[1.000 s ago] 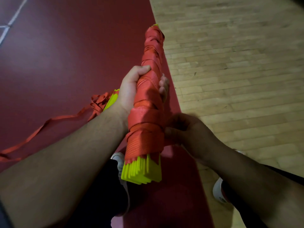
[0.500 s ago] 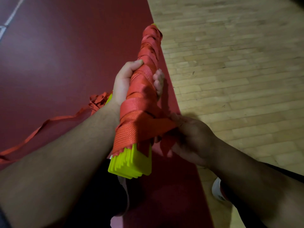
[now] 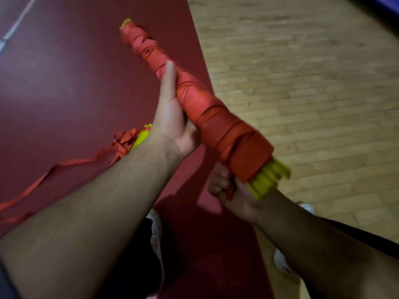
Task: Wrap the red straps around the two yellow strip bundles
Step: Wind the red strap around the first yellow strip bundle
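A long bundle of yellow strips is held up in front of me, wound almost end to end in red strap; yellow shows only at its two tips. My left hand grips the bundle's middle from the left, thumb lying up along it. My right hand is under the near end, fingers curled round the strap's loose end. The second yellow bundle lies on the red floor behind my left wrist, mostly hidden, with loose red strap trailing from it to the left.
Dark red court flooring covers the left, pale wood flooring the right. My white shoes and dark trouser legs show below my arms. A white floor line runs at the top left.
The wrapped bundle has swung so its near end points right and its far end left. My left thumb now lies along it. My right hand moved beneath the near end.
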